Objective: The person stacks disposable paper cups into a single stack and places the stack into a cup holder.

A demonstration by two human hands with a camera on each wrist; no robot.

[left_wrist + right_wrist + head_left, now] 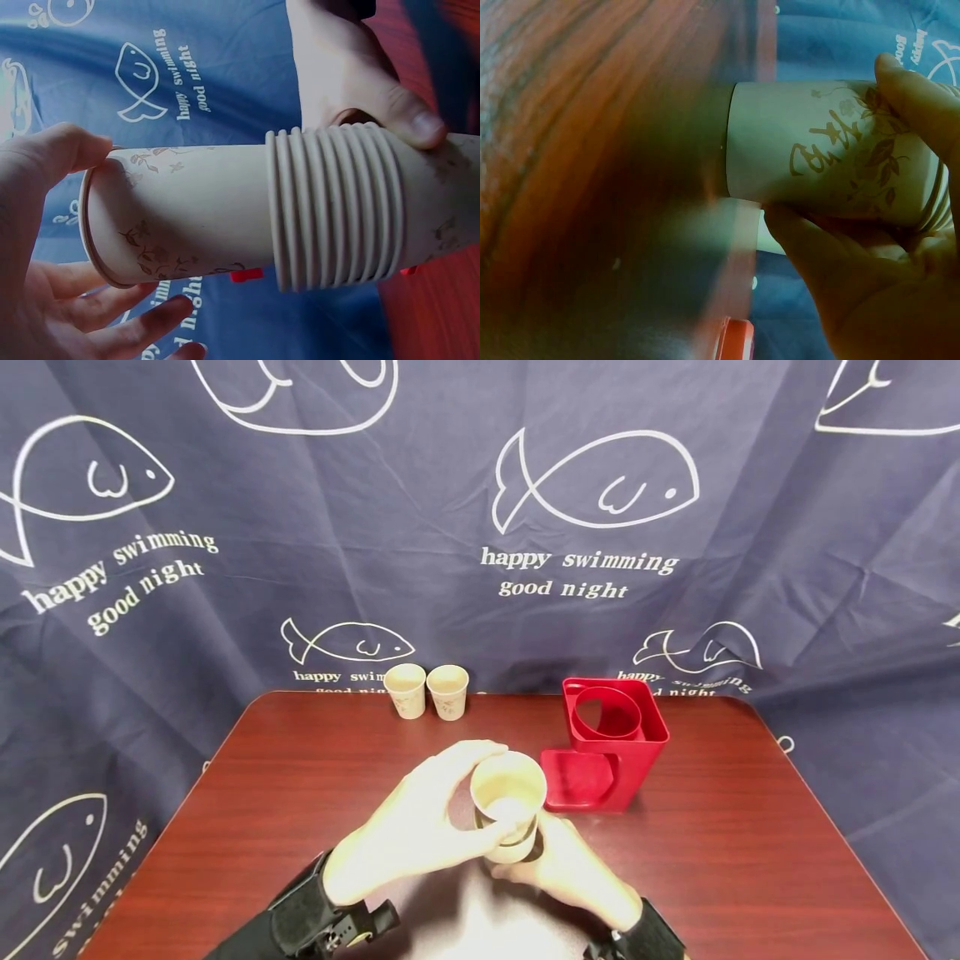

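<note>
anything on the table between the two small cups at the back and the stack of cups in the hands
No, only bare table lies between the two small cups and the stack of cups, as the head view shows.

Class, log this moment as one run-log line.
left hand: grips top cup | right hand: holds cup stack | red holder: empty | two cups: table's far edge

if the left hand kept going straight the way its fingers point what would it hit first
Probably the red holder. The left hand grips the top cup and points right and slightly away, toward the holder's low tray; depth is hard to judge.
</note>
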